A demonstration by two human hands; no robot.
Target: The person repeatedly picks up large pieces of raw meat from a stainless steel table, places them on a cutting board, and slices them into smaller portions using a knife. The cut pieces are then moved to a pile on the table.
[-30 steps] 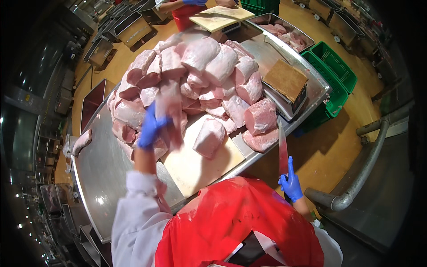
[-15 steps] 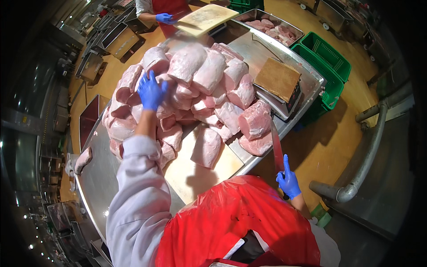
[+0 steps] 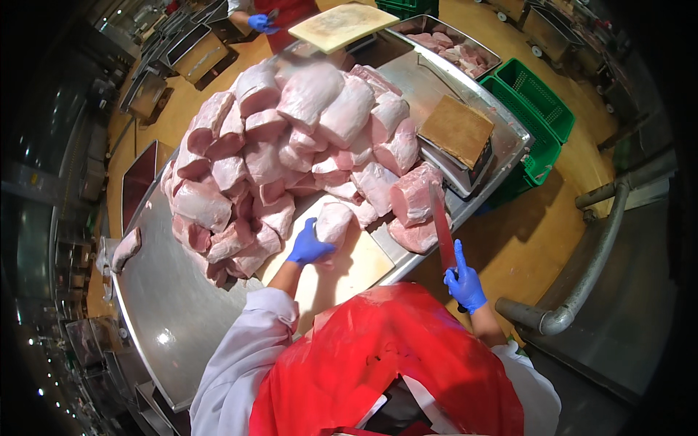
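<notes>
My left hand (image 3: 310, 245), in a blue glove, grips the near left side of a pale pink piece of raw meat (image 3: 334, 219) on the white cutting board (image 3: 356, 263). Its thumb points away from me, and the meat partly hides the fingers. On the right, my right hand (image 3: 466, 285), also blue-gloved, is closed round the dark handle of a long knife (image 3: 442, 231). The index finger lies stretched along the knife, whose blade points away from me beside two stacked meat pieces (image 3: 414, 198). A large heap of raw meat (image 3: 254, 156) covers the table beyond the board.
A scale (image 3: 454, 171) with a brown board on it stands at the right of the steel table (image 3: 171, 320). Green crates (image 3: 534, 102) and a metal bin of meat (image 3: 454, 51) are beyond. Across the table, a co-worker's gloved hand (image 3: 262, 23) is near another cutting board (image 3: 342, 27).
My left hand has come back from the heap to the piece on the board and taken hold of it. My right hand and the knife have shifted slightly left and away from me.
</notes>
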